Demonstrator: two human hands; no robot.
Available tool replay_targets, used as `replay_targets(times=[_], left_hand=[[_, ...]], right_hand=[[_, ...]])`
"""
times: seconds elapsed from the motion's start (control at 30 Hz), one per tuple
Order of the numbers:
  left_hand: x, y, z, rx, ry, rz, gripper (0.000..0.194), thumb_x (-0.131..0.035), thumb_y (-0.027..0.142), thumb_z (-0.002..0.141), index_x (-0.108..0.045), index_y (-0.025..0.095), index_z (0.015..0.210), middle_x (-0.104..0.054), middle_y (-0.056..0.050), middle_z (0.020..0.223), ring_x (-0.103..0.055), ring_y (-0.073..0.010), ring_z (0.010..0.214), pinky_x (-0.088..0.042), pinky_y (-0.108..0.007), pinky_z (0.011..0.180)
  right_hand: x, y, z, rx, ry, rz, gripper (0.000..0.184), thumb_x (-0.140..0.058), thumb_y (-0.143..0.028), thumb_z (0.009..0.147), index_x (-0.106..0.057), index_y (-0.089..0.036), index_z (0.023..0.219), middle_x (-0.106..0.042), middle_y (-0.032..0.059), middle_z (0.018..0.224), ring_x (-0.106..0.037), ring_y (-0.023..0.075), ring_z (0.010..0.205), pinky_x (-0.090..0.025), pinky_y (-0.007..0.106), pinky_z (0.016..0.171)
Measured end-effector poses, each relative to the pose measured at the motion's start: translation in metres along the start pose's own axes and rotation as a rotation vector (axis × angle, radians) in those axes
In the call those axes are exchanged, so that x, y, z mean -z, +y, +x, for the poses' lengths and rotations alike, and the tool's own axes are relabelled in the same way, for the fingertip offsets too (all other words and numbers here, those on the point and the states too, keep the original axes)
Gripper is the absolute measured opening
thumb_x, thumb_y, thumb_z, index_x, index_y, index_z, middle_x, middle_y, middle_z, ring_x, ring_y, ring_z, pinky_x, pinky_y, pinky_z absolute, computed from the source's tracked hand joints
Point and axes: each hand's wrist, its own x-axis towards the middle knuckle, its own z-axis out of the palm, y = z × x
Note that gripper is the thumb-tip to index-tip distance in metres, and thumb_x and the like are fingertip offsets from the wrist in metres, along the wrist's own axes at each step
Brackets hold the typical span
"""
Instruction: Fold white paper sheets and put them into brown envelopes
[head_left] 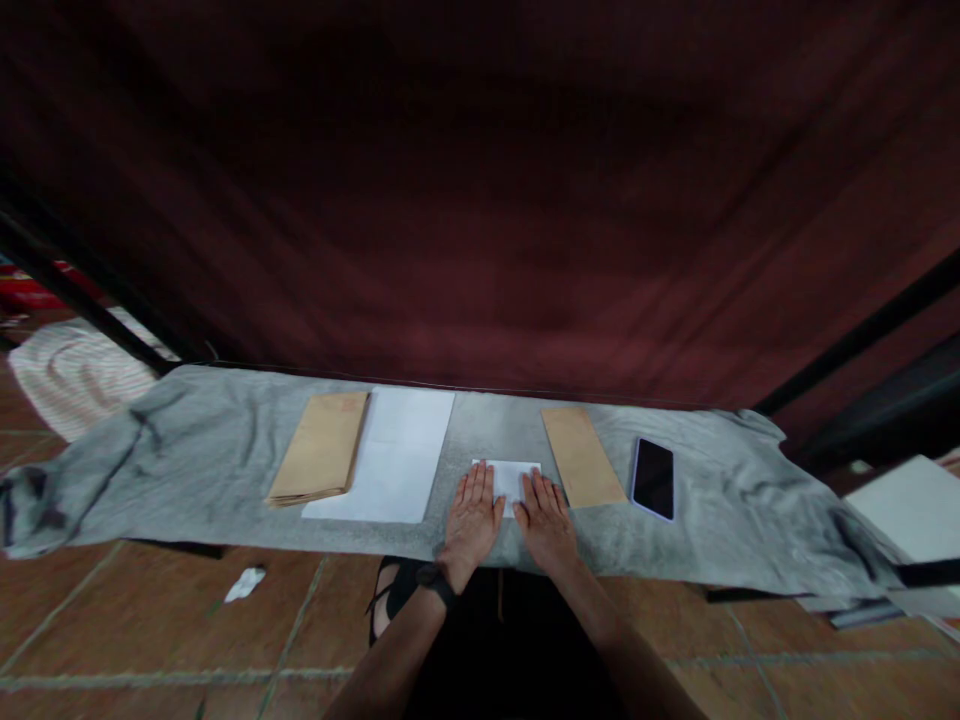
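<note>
A folded white paper (512, 477) lies on the grey cloth (187, 470) in front of me. My left hand (472, 515) lies flat on its left part, fingers stretched out. My right hand (546, 518) lies flat on its right part, fingers also stretched and close together. Neither hand grips anything. To the right of the paper lies a single brown envelope (581, 455). To the left lies a stack of white sheets (397, 455), and a pile of brown envelopes (322, 447) overlaps its left edge.
A black phone (653, 478) lies face up right of the single envelope. A dark red curtain (480, 200) hangs behind the cloth-covered surface. A striped cloth (71, 370) lies at far left, a white board (911, 505) at far right, a paper scrap (245, 583) on the tiled floor.
</note>
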Motion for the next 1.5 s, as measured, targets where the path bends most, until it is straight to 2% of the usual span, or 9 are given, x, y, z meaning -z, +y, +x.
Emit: replay_targets(times=[0.13,0.27,0.4,0.6,0.73,0.87,1.0,1.33,1.5], left_hand=[[0.002,-0.006,-0.003,0.035,0.007,0.018,0.062,-0.034,0.039,0.1,-0.03,0.008,0.155,-0.038,-0.018,0.158,-0.031,-0.0274,0.149,-0.031,-0.048,0.12],[0.002,-0.006,-0.005,0.053,0.021,0.02,0.064,-0.035,0.04,0.1,-0.026,0.01,0.156,-0.037,-0.017,0.159,-0.031,-0.0282,0.149,-0.029,-0.049,0.121],[0.002,-0.004,-0.006,0.042,-0.003,0.013,0.066,-0.034,0.037,0.099,-0.019,0.011,0.158,-0.035,-0.016,0.16,-0.03,-0.0285,0.149,-0.027,-0.051,0.121],[0.006,-0.002,-0.006,0.058,-0.042,0.014,0.066,-0.033,0.04,0.1,-0.023,0.01,0.157,-0.034,-0.016,0.161,-0.027,-0.0286,0.15,-0.024,-0.049,0.122],[0.012,-0.001,-0.007,-0.033,-0.021,0.0,0.06,-0.034,0.036,0.1,-0.027,0.017,0.157,-0.035,-0.012,0.161,-0.025,-0.0285,0.151,-0.02,-0.053,0.123],[0.022,-0.006,-0.012,-0.194,-0.079,-0.01,0.053,-0.033,0.034,0.102,-0.036,0.018,0.153,-0.037,-0.008,0.16,-0.025,-0.0231,0.151,-0.019,-0.045,0.124],[0.031,-0.012,-0.018,-0.274,-0.112,-0.021,0.057,-0.031,0.043,0.104,-0.036,0.015,0.152,-0.037,-0.011,0.16,-0.026,-0.0213,0.151,-0.017,-0.042,0.124],[0.044,-0.018,-0.025,-0.321,-0.119,-0.018,0.066,-0.035,0.056,0.101,-0.032,0.019,0.154,-0.032,-0.013,0.162,-0.025,-0.0228,0.152,-0.017,-0.042,0.124],[0.052,-0.026,-0.038,-0.328,-0.107,-0.004,0.069,-0.038,0.058,0.1,-0.029,0.019,0.156,-0.031,-0.014,0.162,-0.023,-0.0241,0.152,-0.019,-0.042,0.123]], right_hand=[[0.0,0.005,-0.003,-0.016,0.027,0.001,0.054,-0.036,-0.032,0.103,-0.039,-0.009,0.152,-0.039,0.0158,0.157,-0.036,0.0267,0.145,-0.027,0.046,0.119],[0.005,0.001,0.009,-0.03,0.019,0.031,0.05,-0.033,-0.028,0.104,-0.046,-0.007,0.147,-0.043,0.0171,0.154,-0.035,0.0279,0.146,-0.025,0.048,0.12],[0.006,-0.011,0.026,0.059,-0.049,0.083,0.052,-0.03,-0.028,0.104,-0.04,-0.011,0.152,-0.037,0.0148,0.158,-0.031,0.0265,0.148,-0.027,0.05,0.119],[-0.002,-0.017,0.026,0.091,-0.098,0.041,0.053,-0.031,-0.031,0.104,-0.036,-0.014,0.154,-0.026,0.0141,0.163,-0.025,0.0267,0.15,-0.024,0.049,0.12],[-0.003,-0.015,0.022,0.071,-0.105,0.018,0.054,-0.035,-0.031,0.103,-0.034,-0.015,0.155,-0.023,0.0153,0.164,-0.023,0.0292,0.151,-0.021,0.053,0.12],[-0.002,-0.015,0.022,0.052,-0.107,-0.006,0.054,-0.035,-0.032,0.103,-0.034,-0.016,0.155,-0.022,0.0155,0.165,-0.022,0.0302,0.151,-0.022,0.054,0.119],[-0.002,-0.014,0.022,0.067,-0.132,-0.021,0.056,-0.036,-0.033,0.103,-0.033,-0.015,0.156,-0.018,0.0162,0.165,-0.02,0.0301,0.152,-0.022,0.053,0.119],[-0.013,-0.001,0.008,0.004,-0.011,0.014,0.067,-0.03,-0.043,0.102,-0.023,-0.004,0.157,-0.026,0.0209,0.162,-0.027,0.0321,0.149,-0.025,0.052,0.118],[-0.019,0.005,0.0,0.011,0.048,-0.013,0.066,-0.027,-0.042,0.102,-0.028,-0.004,0.155,-0.03,0.02,0.161,-0.032,0.0317,0.147,-0.026,0.049,0.118]])
